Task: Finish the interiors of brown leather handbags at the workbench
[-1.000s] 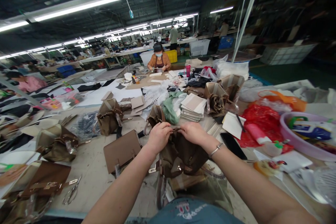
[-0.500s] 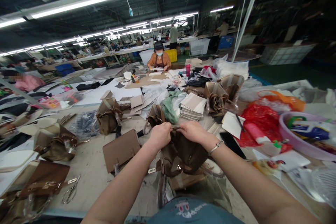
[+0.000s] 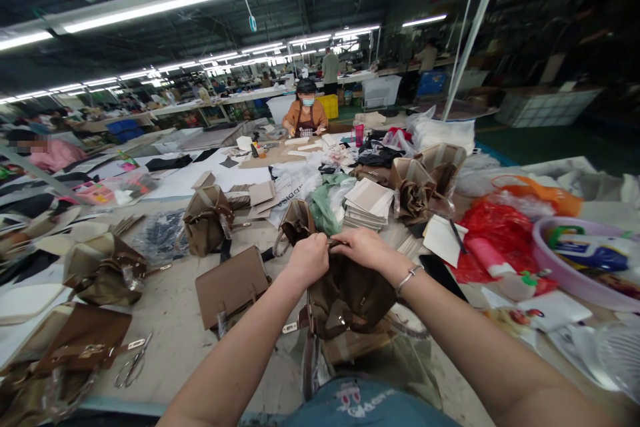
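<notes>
A brown handbag [image 3: 353, 293] with metal fittings stands in front of me at the table's near edge. My left hand [image 3: 311, 257] is closed on its upper edge, fingers curled into a fist. Close beside it, my right hand [image 3: 363, 248] pinches the same edge between thumb and fingers. The inside of the bag and the exact fold under my fingertips are hidden. A strap with a metal plate [image 3: 290, 328] sticks out at the bag's left side. Just behind my left hand stands another brown bag [image 3: 296, 221].
More brown bags [image 3: 207, 220] stand to the left and back right. A flat brown bag [image 3: 234, 287] and scissors [image 3: 134, 361] lie left. To the right are a phone [image 3: 443, 277], red plastic bag [image 3: 485, 233] and purple basin [image 3: 543, 247]. A co-worker [image 3: 305, 113] sits across the table.
Both hands stay on the bag's upper edge, with the right fingers shifted slightly left and up. The co-worker's hands have moved apart, and the pale strip they held is lower.
</notes>
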A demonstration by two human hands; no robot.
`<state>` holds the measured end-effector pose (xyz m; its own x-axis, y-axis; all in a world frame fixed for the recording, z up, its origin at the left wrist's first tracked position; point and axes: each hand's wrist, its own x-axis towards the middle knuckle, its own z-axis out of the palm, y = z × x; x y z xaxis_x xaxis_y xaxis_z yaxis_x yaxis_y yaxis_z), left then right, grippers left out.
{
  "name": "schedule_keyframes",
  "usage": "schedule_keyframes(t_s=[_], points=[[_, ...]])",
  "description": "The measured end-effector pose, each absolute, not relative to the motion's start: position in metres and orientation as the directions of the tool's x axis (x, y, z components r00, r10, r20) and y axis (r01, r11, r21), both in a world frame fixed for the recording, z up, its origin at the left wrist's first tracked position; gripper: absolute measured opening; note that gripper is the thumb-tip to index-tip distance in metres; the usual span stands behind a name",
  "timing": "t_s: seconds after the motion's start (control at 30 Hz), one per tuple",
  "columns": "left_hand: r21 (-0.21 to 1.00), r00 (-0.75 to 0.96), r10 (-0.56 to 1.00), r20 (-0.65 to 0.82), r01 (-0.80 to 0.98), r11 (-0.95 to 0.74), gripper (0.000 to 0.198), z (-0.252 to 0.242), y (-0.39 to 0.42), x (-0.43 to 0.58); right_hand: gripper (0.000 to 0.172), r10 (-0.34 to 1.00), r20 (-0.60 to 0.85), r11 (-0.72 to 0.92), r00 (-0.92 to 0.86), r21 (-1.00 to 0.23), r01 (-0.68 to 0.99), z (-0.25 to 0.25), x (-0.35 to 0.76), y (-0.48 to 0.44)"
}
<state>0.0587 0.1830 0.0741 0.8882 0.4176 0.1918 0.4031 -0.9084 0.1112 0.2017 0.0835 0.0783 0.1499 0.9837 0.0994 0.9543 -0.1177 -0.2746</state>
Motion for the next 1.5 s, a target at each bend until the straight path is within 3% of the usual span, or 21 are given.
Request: schedule_keyframes(t_s=[0.13,0.23,0.33,0.4,0.5,0.6,0.87,0.97,1.07,1.2,1.3,1.37,1.5], points=[[0.223,0.880,0.403,0.251,0.353,-0.909,0.011,0.068,0.188,0.056,0.031,0.985,0.075,-0.132,0.154,-0.235,0.963,0.081,0.199,0.088],[0.461,0.849,0.420,0.320,0.247,-0.852,0.004,0.060,0.193,0.052,0.030,0.982,0.081,-0.152,0.170,-0.200,0.968,0.081,0.199,0.088],[0.730,0.797,0.519,0.307,0.153,-0.666,0.027,0.055,0.199,0.046,0.029,0.981,0.109,-0.139,0.162,-0.191,0.972,0.077,0.202,0.088],[0.795,0.799,0.562,0.214,0.192,-0.575,0.040,0.056,0.203,0.042,0.028,0.981,0.138,-0.107,0.136,-0.201,0.974,0.075,0.205,0.088],[0.706,0.825,0.552,0.116,0.322,-0.630,0.027,0.061,0.208,0.038,0.028,0.984,0.160,-0.043,0.083,-0.236,0.971,0.072,0.209,0.088],[0.599,0.844,0.522,0.124,0.356,-0.717,0.012,0.065,0.210,0.037,0.027,0.985,0.171,0.021,0.027,-0.274,0.962,0.070,0.213,0.088],[0.588,0.816,0.558,0.151,0.380,-0.714,0.025,0.059,0.208,0.047,0.024,0.981,0.192,0.029,0.032,-0.304,0.952,0.062,0.222,0.089],[0.609,0.813,0.549,0.194,0.339,-0.717,0.028,0.058,0.205,0.050,0.025,0.961,0.268,0.030,0.068,-0.344,0.938,0.059,0.223,0.084],[0.576,0.825,0.481,0.297,0.246,-0.779,0.020,0.059,0.203,0.051,0.039,0.926,0.375,0.113,0.034,-0.363,0.925,0.059,0.225,0.078],[0.510,0.835,0.399,0.380,0.171,-0.843,0.015,0.061,0.202,0.050,0.049,0.919,0.394,0.175,-0.009,-0.388,0.905,0.061,0.233,0.077],[0.484,0.838,0.412,0.358,0.211,-0.849,0.016,0.062,0.203,0.048,0.059,0.919,0.393,0.167,0.012,-0.419,0.893,0.066,0.237,0.078],[0.483,0.827,0.438,0.351,0.241,-0.842,0.017,0.062,0.203,0.047,0.053,0.914,0.405,0.138,0.032,-0.384,0.913,0.073,0.231,0.076],[0.501,0.802,0.470,0.368,0.255,-0.827,0.016,0.062,0.203,0.046,0.045,0.875,0.427,-0.119,0.230,-0.270,0.955,0.088,0.193,0.061]])
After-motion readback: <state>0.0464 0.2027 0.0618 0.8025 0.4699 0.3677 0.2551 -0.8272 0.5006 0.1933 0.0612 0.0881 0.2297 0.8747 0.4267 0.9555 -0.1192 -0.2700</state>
